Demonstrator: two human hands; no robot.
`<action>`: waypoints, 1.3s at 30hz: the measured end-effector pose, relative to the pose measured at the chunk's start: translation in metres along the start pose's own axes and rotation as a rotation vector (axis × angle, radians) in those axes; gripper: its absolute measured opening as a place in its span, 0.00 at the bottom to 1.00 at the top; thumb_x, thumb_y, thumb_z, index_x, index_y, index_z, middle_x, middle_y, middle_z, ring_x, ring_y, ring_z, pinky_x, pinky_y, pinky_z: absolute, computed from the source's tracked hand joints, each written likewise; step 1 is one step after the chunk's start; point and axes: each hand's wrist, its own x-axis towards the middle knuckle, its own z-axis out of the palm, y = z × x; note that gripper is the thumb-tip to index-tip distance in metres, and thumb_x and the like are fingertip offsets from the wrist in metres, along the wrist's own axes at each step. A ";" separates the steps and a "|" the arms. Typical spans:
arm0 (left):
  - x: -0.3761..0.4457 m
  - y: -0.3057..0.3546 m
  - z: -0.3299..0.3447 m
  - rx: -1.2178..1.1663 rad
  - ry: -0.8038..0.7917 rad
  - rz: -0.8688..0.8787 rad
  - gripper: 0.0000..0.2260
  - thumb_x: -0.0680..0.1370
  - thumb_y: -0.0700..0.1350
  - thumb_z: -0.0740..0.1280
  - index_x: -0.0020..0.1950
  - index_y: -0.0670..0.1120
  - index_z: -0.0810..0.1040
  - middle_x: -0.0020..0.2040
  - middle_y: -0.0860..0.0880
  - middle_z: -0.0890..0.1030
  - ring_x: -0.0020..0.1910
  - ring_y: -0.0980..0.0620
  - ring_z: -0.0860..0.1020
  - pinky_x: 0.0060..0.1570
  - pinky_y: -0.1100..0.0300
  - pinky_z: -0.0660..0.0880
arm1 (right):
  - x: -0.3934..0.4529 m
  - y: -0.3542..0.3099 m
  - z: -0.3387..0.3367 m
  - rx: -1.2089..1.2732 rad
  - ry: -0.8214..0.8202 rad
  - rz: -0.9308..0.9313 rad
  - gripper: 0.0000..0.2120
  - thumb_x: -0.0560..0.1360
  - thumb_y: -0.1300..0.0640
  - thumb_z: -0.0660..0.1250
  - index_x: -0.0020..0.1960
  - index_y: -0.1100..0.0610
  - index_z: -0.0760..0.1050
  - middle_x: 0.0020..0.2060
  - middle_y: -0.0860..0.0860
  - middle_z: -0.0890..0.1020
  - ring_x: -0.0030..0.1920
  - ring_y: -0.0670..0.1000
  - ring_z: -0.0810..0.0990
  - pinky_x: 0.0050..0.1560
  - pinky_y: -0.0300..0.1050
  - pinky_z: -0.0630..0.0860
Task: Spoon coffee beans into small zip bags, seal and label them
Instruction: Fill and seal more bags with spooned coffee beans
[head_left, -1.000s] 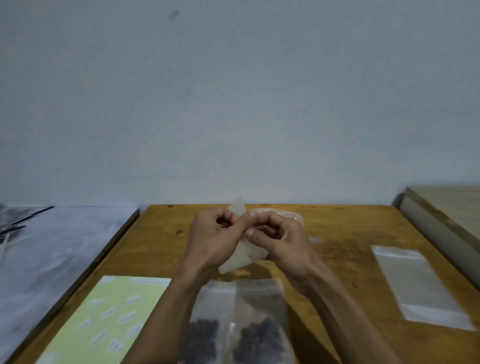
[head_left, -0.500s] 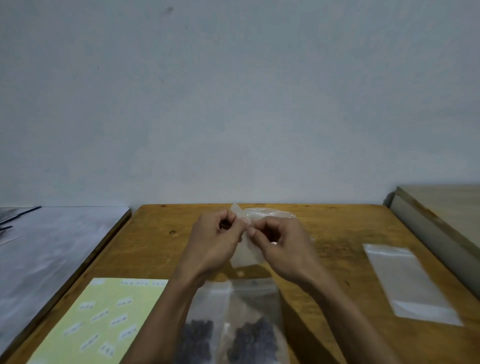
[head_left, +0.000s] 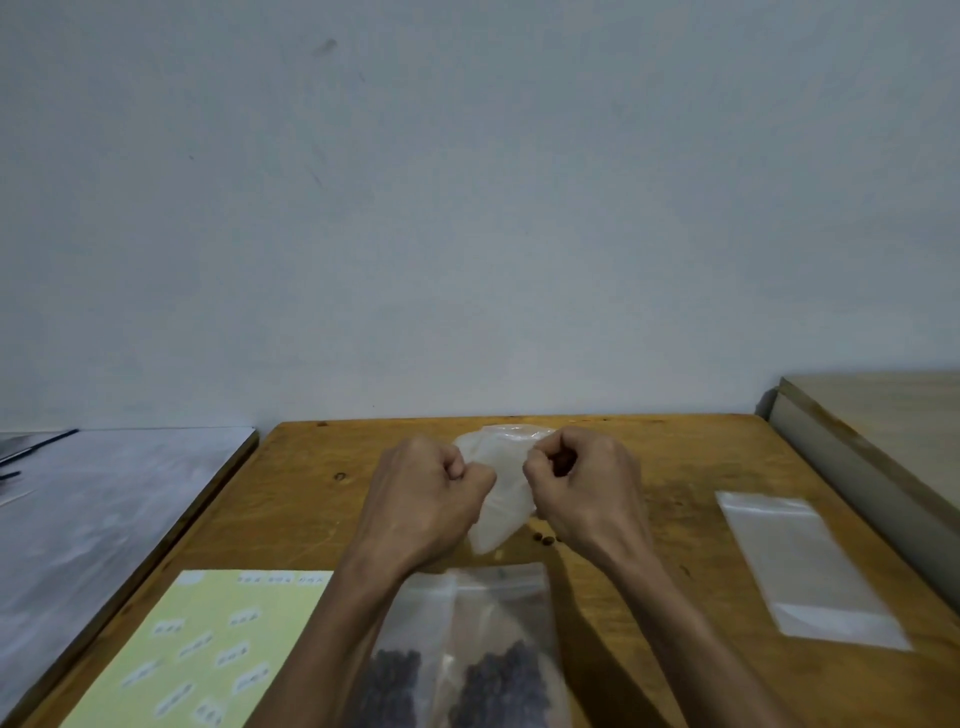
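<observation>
Wooden table (head_left: 322, 499) | both hands pinching crinkled translucent zip bag (head_left: 501, 486)

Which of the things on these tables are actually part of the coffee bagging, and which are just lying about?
Part of the job:
- small bag pinched between left hand and right hand
- filled bags of beans
- empty bag
- label sheet
- loose beans

Just lying about:
- dark rods on the grey table
- pale slab, far right
</observation>
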 end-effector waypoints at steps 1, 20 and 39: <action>0.002 0.002 -0.001 -0.007 0.016 -0.021 0.15 0.73 0.42 0.68 0.28 0.37 0.76 0.25 0.48 0.82 0.30 0.50 0.82 0.36 0.52 0.80 | -0.003 -0.002 -0.002 0.018 -0.024 -0.047 0.04 0.74 0.59 0.71 0.40 0.54 0.78 0.34 0.44 0.82 0.34 0.44 0.82 0.34 0.44 0.81; 0.017 -0.034 0.000 0.440 -0.289 0.284 0.50 0.59 0.69 0.76 0.76 0.57 0.59 0.66 0.58 0.66 0.63 0.55 0.63 0.72 0.48 0.62 | 0.003 0.010 0.004 0.082 -0.288 -0.003 0.10 0.67 0.62 0.80 0.46 0.51 0.86 0.42 0.42 0.79 0.38 0.42 0.77 0.38 0.36 0.77; 0.054 -0.062 0.020 0.345 -0.455 0.003 0.55 0.53 0.68 0.79 0.76 0.57 0.63 0.67 0.53 0.74 0.60 0.49 0.74 0.60 0.48 0.77 | 0.015 0.081 -0.005 0.119 -0.234 0.617 0.32 0.72 0.50 0.76 0.73 0.52 0.68 0.61 0.55 0.80 0.54 0.53 0.82 0.54 0.52 0.81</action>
